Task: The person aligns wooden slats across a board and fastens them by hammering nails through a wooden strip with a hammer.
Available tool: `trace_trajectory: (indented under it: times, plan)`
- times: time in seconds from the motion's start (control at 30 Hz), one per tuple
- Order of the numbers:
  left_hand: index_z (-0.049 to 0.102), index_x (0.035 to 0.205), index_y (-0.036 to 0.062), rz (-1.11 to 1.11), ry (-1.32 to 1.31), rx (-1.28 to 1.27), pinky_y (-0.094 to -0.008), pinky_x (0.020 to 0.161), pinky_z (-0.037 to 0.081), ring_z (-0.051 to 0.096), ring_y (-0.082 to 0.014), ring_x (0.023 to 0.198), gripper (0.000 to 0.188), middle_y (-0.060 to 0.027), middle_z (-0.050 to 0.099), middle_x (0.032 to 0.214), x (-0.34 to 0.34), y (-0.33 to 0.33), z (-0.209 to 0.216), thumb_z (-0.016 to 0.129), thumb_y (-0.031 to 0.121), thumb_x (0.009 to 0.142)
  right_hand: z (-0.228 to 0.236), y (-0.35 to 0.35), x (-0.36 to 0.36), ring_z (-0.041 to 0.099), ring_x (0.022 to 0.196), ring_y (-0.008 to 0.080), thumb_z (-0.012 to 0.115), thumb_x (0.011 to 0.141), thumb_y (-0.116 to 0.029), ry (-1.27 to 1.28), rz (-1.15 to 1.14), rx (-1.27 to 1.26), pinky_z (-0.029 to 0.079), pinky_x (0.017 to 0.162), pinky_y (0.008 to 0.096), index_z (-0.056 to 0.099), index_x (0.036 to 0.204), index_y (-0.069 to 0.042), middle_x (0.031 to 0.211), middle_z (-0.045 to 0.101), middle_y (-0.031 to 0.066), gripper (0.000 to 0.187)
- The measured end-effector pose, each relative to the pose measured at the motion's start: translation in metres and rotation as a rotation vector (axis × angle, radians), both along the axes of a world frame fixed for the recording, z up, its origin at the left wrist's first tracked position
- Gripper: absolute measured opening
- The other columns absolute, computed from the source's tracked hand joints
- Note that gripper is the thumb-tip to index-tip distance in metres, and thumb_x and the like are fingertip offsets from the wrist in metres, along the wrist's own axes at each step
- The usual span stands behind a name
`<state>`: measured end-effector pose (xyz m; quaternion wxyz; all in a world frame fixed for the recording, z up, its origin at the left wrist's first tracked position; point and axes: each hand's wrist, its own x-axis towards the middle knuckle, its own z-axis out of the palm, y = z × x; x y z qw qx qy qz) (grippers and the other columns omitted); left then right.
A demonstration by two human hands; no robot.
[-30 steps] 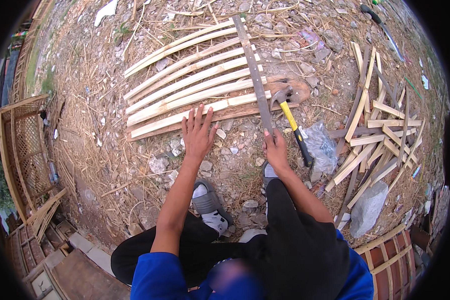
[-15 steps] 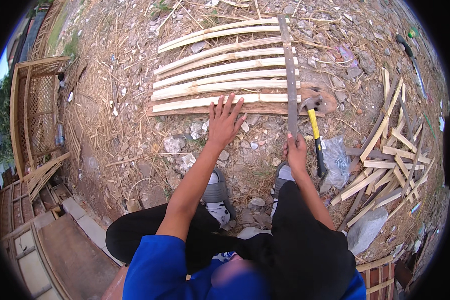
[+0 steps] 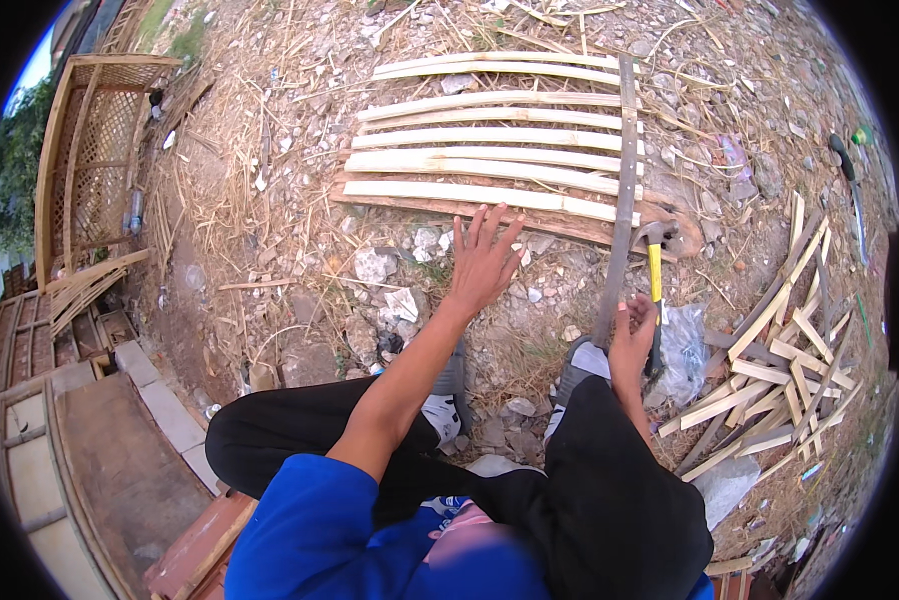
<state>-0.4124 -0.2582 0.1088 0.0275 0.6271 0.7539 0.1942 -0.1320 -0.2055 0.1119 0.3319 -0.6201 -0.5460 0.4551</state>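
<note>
Several pale wooden strips (image 3: 485, 138) lie roughly parallel in front of me, their right ends along a long dark wooden strip (image 3: 627, 150) that crosses them. The nearest pale strip rests over a weathered brown board (image 3: 560, 226). My left hand (image 3: 485, 265) is open, fingers spread, its fingertips by the board's near edge. Beside the near end of the dark strip is my right hand (image 3: 633, 340), fingers curled; what they hold, if anything, is hidden. A claw hammer (image 3: 656, 270) with a yellow and black handle lies just right of that strip, its lower handle partly behind my right hand.
A clear plastic bag (image 3: 682, 345) and a heap of loose wood pieces (image 3: 780, 365) lie to the right, with a saw-like tool (image 3: 850, 185) farther off. A lattice wood frame (image 3: 100, 160) stands at the left. Rubble and straw cover the ground.
The view has turned, so the scene sits farther right. My left hand has drawn back from the nearest pale strip toward me. My right hand has come off the dark strip to its right side.
</note>
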Motion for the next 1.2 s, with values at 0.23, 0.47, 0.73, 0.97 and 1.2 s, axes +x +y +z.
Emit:
trace_trajectory:
  times: [0.23,0.47,0.73,0.97,1.2]
  plan:
    - [0.068,0.092,0.006,-0.013,-0.361,0.13,-0.0447,0.091,0.042,0.055,-0.0305,0.107,0.013,-0.0076,0.063,0.109,0.073,-0.158,0.074,0.068,0.018,0.089,0.027,-0.156,0.125,0.057,0.09,0.0135,0.062,0.096,-0.016,0.182,0.065,-0.203,0.047,0.081,0.0311,0.053,0.116,-0.001,0.102,0.06,0.0074,0.027]
    - [0.066,0.094,-0.0004,0.04,-0.633,0.086,-0.0393,0.076,0.049,0.063,-0.0311,0.083,0.022,-0.0153,0.066,0.091,0.161,-0.289,0.278,0.063,0.021,0.094,0.173,-0.241,0.308,0.061,0.084,0.0191,0.06,0.098,-0.029,0.786,0.368,-0.404,0.053,0.077,0.0365,0.046,0.121,-0.004,0.097,0.06,0.0107,0.037]
    - [0.065,0.109,-0.0015,0.005,-0.841,0.088,-0.0324,0.075,0.052,0.066,-0.023,0.08,0.029,-0.0161,0.068,0.092,0.244,-0.404,0.511,0.06,0.025,0.097,0.69,-0.397,0.298,0.063,0.087,0.0211,0.061,0.093,-0.038,0.732,0.268,0.308,0.053,0.084,0.0348,0.046,0.133,-0.003,0.097,0.063,0.0111,0.056]
    - [0.066,0.107,-0.0012,-0.163,-0.939,0.049,-0.0314,0.076,0.051,0.066,-0.0173,0.084,0.026,-0.0126,0.069,0.092,0.278,-0.454,0.575,0.061,0.022,0.097,0.774,-0.477,0.273,0.069,0.09,0.0214,0.077,0.081,-0.017,-0.086,0.526,0.372,0.051,0.087,0.0346,0.055,0.131,-0.006,0.091,0.071,0.0102,0.056]
    - [0.065,0.107,-0.0019,-0.12,-1.007,0.082,-0.0306,0.077,0.051,0.065,-0.0153,0.084,0.025,-0.0119,0.069,0.09,0.272,-0.455,0.601,0.061,0.021,0.097,0.778,-0.474,0.263,0.07,0.095,0.0246,0.074,0.084,-0.019,-0.114,0.475,0.274,0.05,0.09,0.0359,0.054,0.131,-0.004,0.097,0.072,0.0137,0.053]
